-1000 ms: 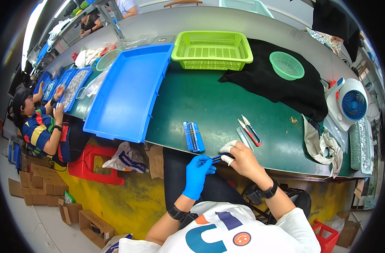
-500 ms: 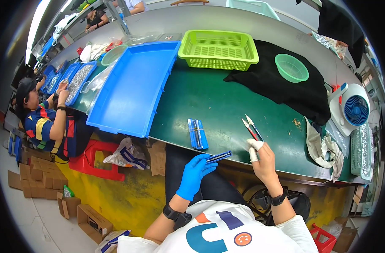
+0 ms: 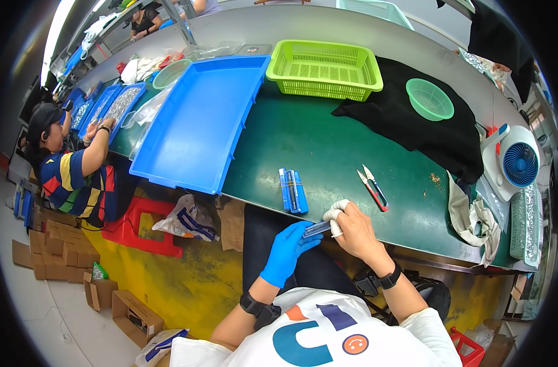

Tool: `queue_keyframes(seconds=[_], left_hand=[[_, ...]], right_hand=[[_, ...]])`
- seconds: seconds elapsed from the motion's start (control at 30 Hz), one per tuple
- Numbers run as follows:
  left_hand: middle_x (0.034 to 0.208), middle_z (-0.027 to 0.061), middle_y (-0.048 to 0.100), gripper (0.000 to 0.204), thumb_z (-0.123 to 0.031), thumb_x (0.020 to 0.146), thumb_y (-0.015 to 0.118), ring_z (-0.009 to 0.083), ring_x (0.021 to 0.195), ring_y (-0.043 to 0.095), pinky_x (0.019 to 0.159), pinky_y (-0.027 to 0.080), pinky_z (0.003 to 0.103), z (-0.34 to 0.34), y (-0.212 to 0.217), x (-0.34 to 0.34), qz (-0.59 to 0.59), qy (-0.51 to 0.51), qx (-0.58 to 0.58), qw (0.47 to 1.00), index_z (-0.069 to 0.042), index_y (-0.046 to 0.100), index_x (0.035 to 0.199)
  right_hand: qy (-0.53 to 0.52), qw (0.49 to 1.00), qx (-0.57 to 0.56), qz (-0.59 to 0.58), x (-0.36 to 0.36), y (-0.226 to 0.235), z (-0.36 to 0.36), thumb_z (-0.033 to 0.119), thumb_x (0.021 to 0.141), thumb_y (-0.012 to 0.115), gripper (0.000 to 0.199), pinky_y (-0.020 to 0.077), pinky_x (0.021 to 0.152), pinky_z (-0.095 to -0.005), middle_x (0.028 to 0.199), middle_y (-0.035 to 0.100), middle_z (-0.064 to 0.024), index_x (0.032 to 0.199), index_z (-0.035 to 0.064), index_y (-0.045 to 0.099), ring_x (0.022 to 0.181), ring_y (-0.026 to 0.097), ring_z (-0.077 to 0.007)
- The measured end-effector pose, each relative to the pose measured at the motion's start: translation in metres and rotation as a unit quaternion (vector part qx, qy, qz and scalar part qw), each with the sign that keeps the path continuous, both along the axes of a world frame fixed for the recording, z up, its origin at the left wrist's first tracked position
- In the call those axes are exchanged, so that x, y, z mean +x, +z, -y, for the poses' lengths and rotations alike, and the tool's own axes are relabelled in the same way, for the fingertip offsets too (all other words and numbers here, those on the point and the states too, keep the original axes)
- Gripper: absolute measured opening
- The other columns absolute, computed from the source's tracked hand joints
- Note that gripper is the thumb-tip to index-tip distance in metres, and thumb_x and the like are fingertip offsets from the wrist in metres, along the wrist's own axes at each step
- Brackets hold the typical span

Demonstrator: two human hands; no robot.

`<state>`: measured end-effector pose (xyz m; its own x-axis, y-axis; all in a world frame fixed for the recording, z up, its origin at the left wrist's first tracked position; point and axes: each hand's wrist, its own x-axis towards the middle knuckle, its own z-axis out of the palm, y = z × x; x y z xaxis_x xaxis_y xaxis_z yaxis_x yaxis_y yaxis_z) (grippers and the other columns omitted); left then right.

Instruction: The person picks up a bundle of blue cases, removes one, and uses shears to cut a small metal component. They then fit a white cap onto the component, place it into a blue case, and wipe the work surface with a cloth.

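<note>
At the lower centre of the frame, the left hand (image 3: 286,249), gloved in blue, and the bare right hand (image 3: 354,227) are pinching a small blue strip (image 3: 317,229) together at the green table (image 3: 328,140) edge, apparently assembling it; next it probably needs laying beside the blue stack (image 3: 292,190).

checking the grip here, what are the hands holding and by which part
Both hands hold one small flat blue strip: the blue-gloved left hand at its left end, the bare right hand with white-taped fingers at its right end.
</note>
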<state>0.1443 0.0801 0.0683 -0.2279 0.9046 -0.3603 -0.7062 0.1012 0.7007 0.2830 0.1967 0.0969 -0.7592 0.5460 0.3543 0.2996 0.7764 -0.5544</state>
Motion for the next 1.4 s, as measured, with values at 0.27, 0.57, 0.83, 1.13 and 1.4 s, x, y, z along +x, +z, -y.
queue_keyframes(seconds=[0.27, 0.57, 0.83, 1.13, 1.4], left_hand=[[0.104, 0.0161, 0.058, 0.028, -0.012, 0.088, 0.053, 0.0279, 0.097, 0.06, 0.086, 0.049, 0.035, -0.002, 0.001, 0.003, -0.021, 0.007, -0.023, 0.999, 0.004, 0.052, 0.111], [0.1, 0.0162, 0.059, 0.024, -0.01, 0.087, 0.054, 0.0275, 0.092, 0.062, 0.081, 0.052, 0.034, -0.004, -0.004, 0.001, -0.048, 0.032, -0.048, 0.997, 0.003, 0.052, 0.107], [0.097, 0.0168, 0.059, 0.024, -0.008, 0.086, 0.054, 0.0282, 0.087, 0.063, 0.077, 0.053, 0.034, -0.005, -0.004, 0.003, -0.083, 0.046, -0.066, 0.993, 0.001, 0.048, 0.107], [0.095, 0.0136, 0.059, 0.021, -0.01, 0.086, 0.054, 0.026, 0.082, 0.063, 0.072, 0.052, 0.032, 0.001, -0.002, -0.005, -0.086, 0.012, -0.061, 0.994, 0.001, 0.051, 0.104], [0.1, 0.0132, 0.056, 0.017, -0.008, 0.078, 0.059, 0.0273, 0.09, 0.056, 0.072, 0.048, 0.034, -0.043, 0.045, -0.049, -0.773, 0.137, 0.076, 0.615, -0.003, 0.061, 0.094]], right_hand=[[-0.052, 0.997, 0.051, 0.015, 0.002, -0.002, -0.003, 0.004, 0.074, 0.059, 0.014, 0.0444, 0.068, -0.0354, 0.085, 0.054, -0.0072, 0.087, 0.0076, 0.061, 0.082, 0.052, -0.0261], [0.009, 1.0, 0.011, -0.013, 0.027, -0.002, -0.014, 0.005, 0.071, 0.065, 0.029, 0.0432, 0.07, -0.0346, 0.095, 0.058, -0.0027, 0.098, 0.0128, 0.064, 0.084, 0.051, -0.0238], [0.001, 0.998, 0.065, 0.006, 0.028, -0.006, -0.012, 0.009, 0.069, 0.068, 0.027, 0.0409, 0.071, -0.0339, 0.092, 0.059, 0.0001, 0.096, 0.0141, 0.065, 0.084, 0.052, -0.0224], [0.07, 0.997, -0.038, 0.024, 0.033, 0.004, -0.014, 0.007, 0.069, 0.069, 0.027, 0.0456, 0.069, -0.0335, 0.089, 0.058, -0.0049, 0.095, 0.0083, 0.063, 0.08, 0.055, -0.0243], [-0.026, 0.974, -0.202, -0.098, 0.018, 0.005, -0.018, 0.002, 0.071, 0.067, 0.028, 0.0511, 0.065, -0.0287, 0.09, 0.055, -0.0083, 0.098, 0.0017, 0.06, 0.075, 0.058, -0.0186]])
